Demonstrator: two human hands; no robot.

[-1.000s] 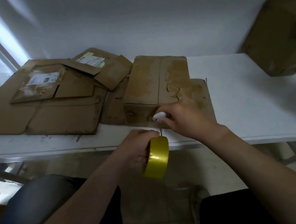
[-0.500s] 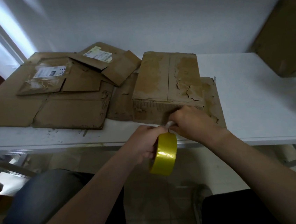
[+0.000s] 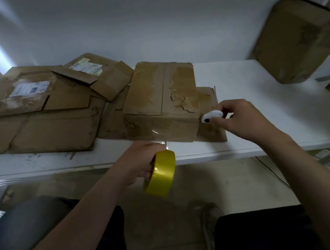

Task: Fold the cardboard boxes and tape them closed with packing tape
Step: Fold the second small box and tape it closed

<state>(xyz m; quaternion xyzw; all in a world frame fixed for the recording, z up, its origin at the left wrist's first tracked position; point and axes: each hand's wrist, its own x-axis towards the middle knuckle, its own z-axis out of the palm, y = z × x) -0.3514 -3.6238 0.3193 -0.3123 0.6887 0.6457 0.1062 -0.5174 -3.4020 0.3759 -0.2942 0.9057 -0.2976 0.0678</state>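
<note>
A folded, worn cardboard box [image 3: 161,96] stands near the front of the white table [image 3: 260,114], its two top flaps meeting in a centre seam. My left hand [image 3: 141,164] grips a yellow roll of packing tape [image 3: 160,173] just below the table's front edge. A clear strip of tape [image 3: 158,137] runs from the roll up onto the box's front face. My right hand [image 3: 239,119] holds a small white cutter [image 3: 212,116] beside the box's front right corner.
Several flattened cardboard boxes [image 3: 42,109] with shipping labels lie stacked on the left of the table. Another flat piece [image 3: 211,124] lies under the box. A large closed box [image 3: 297,39] leans against the wall at the far right. My knees are below the table edge.
My right hand with the cutter has moved away from the tape roll, rightward and up to the box's right corner. My left hand and the roll stayed by the table edge.
</note>
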